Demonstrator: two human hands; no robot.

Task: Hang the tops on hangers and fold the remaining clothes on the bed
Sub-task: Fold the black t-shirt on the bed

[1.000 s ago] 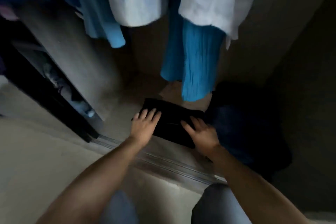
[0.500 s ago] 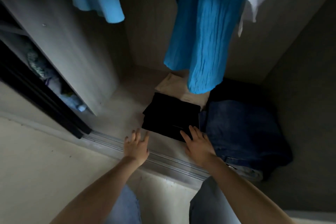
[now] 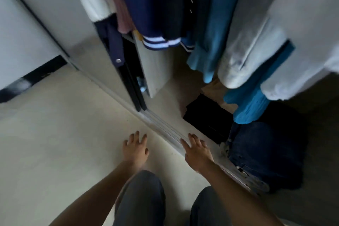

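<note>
From my feed I take the wardrobe's door track (image 3: 161, 124) as the reference; it runs diagonally from upper left to lower right. My left hand (image 3: 135, 149) is on the room side of the track, over the pale floor (image 3: 55, 124), with its fingers spread and relaxed and holding nothing. My right hand (image 3: 197, 152) is also spread wide and empty. Its fingertips reach the edge of the track, though I cannot tell whether they touch it.

Just beyond the track, inside the wardrobe, lies the black folded garment (image 3: 209, 117), flat on the wardrobe bottom and apart from both hands. The folded jeans (image 3: 260, 152) sit right beside it, along the inner side of the track. A tan folded garment (image 3: 212, 88) shows partly behind the black one, farther from the track.

Above them hang a navy top (image 3: 156, 14) with white stripes at its hem, a teal garment (image 3: 211, 42), a pale garment (image 3: 247, 51) and a ribbed blue garment (image 3: 251, 104) whose end dangles over the black one. My knees (image 3: 141, 198), in grey trousers, are on the room side of the track.
</note>
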